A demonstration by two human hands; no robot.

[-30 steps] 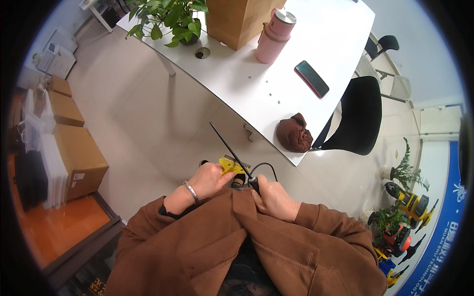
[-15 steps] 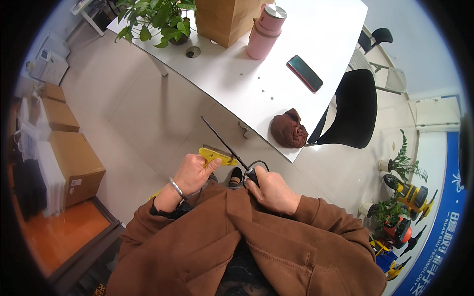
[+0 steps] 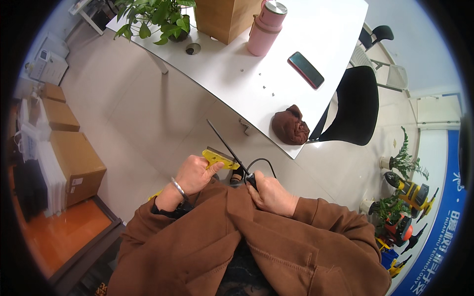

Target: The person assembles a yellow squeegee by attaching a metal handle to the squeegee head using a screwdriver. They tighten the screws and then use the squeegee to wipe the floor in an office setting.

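My left hand [image 3: 192, 175] is closed round a yellow scraper [image 3: 219, 159], its thumb on the face and a dark metal strip along the upper edge. Another bit of yellow shows beside my left wrist, possibly the same tool's other end. My right hand [image 3: 274, 195] grips the black handle of a long-shafted screwdriver [image 3: 228, 148]. Its thin dark shaft slants up and left, passing close to the scraper's right end; whether they touch I cannot tell. A thin black cable [image 3: 269, 162] loops beside my right hand. Several small screws [image 3: 264, 87] lie on the white table [image 3: 217, 74].
The table holds a phone [image 3: 306, 70], a pink bottle [image 3: 265, 32], a brown paper bag [image 3: 222, 19], a potted plant [image 3: 168, 22] and a brown cloth bundle [image 3: 290, 126]. A black chair [image 3: 353, 108] stands right. Cardboard boxes [image 3: 79, 163] are stacked left; yellow power tools [image 3: 412, 195] stand right.
The screwdriver's tip has shifted slightly right and down. My right hand sits a little lower, and the cable loop shows wider. The scraper stays in my left hand; the table appears slightly higher.
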